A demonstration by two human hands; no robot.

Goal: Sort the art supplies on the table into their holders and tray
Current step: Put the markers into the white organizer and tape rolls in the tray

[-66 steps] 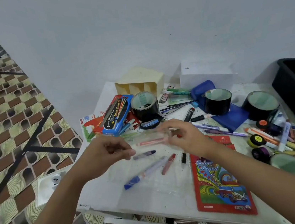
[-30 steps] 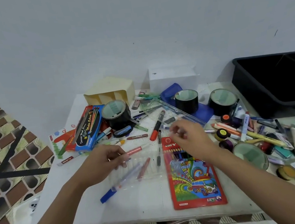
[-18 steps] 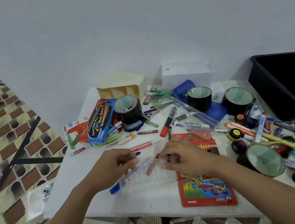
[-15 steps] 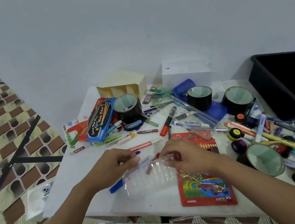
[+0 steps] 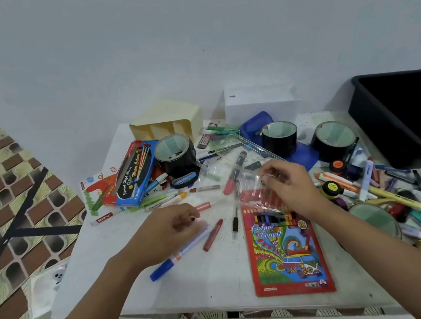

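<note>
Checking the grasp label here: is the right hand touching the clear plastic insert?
Touching. The head view shows the right hand pinching the clear plastic insert at its top edge, above the pencil box.

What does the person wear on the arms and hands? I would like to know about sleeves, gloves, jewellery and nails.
The left forearm and right forearm are bare to the picture's edge. No sleeve, glove, watch or bracelet shows. The left hand and right hand each show a small dark spot on a nail, perhaps polish, but it is too small to be sure.
</note>
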